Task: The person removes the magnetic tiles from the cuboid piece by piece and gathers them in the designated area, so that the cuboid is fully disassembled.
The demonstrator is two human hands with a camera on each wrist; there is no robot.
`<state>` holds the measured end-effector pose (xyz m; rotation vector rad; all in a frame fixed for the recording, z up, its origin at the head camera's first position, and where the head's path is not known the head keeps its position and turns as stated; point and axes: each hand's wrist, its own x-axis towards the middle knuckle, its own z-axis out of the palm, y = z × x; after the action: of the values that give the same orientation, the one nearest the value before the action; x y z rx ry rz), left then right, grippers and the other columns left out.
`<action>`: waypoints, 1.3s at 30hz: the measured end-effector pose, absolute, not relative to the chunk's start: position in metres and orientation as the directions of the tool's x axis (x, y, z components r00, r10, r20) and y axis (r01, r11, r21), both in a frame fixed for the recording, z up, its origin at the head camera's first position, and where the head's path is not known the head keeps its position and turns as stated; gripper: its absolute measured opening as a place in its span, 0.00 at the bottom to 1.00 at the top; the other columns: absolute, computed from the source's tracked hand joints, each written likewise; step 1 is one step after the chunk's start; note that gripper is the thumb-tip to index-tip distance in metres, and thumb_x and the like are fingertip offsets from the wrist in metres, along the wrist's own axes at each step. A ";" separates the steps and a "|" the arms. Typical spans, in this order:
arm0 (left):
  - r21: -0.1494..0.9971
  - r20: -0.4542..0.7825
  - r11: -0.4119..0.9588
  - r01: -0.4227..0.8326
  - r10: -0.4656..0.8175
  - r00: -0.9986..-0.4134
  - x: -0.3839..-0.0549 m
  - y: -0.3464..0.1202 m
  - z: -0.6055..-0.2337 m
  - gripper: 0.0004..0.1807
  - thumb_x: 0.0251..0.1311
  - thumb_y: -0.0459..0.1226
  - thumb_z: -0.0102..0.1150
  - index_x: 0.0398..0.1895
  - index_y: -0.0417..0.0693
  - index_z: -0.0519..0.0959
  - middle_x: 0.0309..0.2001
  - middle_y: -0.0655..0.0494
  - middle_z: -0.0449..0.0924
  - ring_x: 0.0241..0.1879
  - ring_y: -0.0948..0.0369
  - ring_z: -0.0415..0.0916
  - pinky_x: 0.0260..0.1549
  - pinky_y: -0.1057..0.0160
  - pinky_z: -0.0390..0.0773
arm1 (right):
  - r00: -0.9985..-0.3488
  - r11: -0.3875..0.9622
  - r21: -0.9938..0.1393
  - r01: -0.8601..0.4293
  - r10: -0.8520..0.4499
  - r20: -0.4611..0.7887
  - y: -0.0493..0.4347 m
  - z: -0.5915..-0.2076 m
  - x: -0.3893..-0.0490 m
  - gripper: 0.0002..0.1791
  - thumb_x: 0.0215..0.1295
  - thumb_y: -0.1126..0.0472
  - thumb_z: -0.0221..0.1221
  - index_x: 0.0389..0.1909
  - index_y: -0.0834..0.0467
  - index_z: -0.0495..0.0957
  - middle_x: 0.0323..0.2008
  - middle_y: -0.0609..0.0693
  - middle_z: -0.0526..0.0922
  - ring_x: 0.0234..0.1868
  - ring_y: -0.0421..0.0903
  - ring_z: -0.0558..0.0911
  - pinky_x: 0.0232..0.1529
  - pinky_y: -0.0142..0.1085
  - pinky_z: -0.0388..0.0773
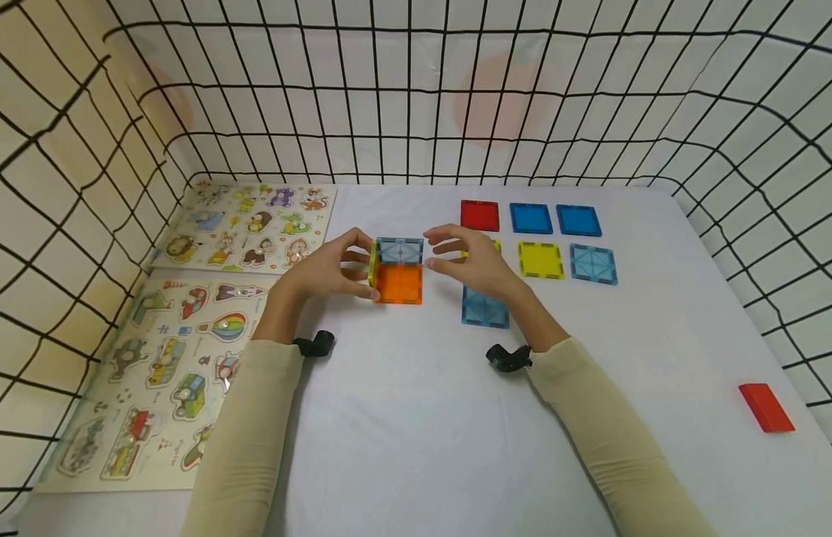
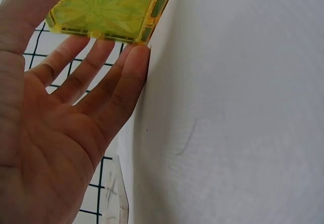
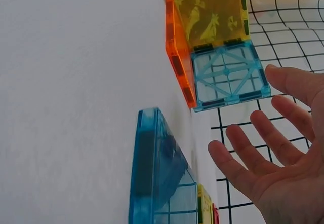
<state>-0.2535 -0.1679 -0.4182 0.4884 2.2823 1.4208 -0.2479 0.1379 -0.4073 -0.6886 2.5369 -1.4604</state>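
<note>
An orange magnetic tile [image 1: 398, 285] lies flat on the white cloth. A light blue magnetic tile [image 1: 400, 251] stands upright along its far edge, and a yellow magnetic tile [image 2: 104, 11] stands upright along its left edge, meeting the blue one at a corner. My left hand [image 1: 330, 266] holds the yellow tile from the left, thumb at its near edge and fingers toward its far edge. Just right of the standing blue tile is my right hand [image 1: 474, 261], fingers spread and slightly bent, holding nothing. In the right wrist view its thumb [image 3: 293, 82] overlaps the blue tile's edge.
Right of the build lie flat tiles: red [image 1: 479, 215], two dark blue [image 1: 530, 218], yellow [image 1: 540, 260] and light blue [image 1: 593, 264], with others partly under my right hand. Picture boards [image 1: 248, 231] lie left. A red block [image 1: 766, 408] sits far right. Black wire mesh [image 1: 409, 89] surrounds the table.
</note>
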 end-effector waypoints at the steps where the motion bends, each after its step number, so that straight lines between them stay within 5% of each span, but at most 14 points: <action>1: 0.903 -0.154 0.423 0.080 0.492 -0.857 -0.254 -0.168 -0.418 0.43 0.42 0.40 0.87 0.60 0.53 0.67 0.63 0.53 0.72 0.68 0.51 0.73 0.68 0.49 0.75 | -0.887 0.424 -0.850 -0.313 -0.451 0.102 0.136 -0.407 -0.248 0.26 0.70 0.56 0.66 0.67 0.53 0.75 0.63 0.55 0.79 0.62 0.56 0.81 0.60 0.52 0.82; 39: 0.895 -0.152 0.435 0.095 0.499 -0.853 -0.252 -0.164 -0.417 0.42 0.46 0.34 0.83 0.61 0.49 0.67 0.67 0.49 0.73 0.68 0.47 0.73 0.65 0.47 0.77 | -0.921 0.460 -0.855 -0.240 -0.385 0.052 0.105 -0.414 -0.263 0.16 0.75 0.54 0.61 0.59 0.52 0.83 0.57 0.48 0.85 0.54 0.51 0.83 0.58 0.44 0.83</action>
<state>-0.2520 -0.1637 -0.4170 0.5043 2.2971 1.3960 -0.2627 0.1052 -0.4144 -0.5514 2.5536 -1.4590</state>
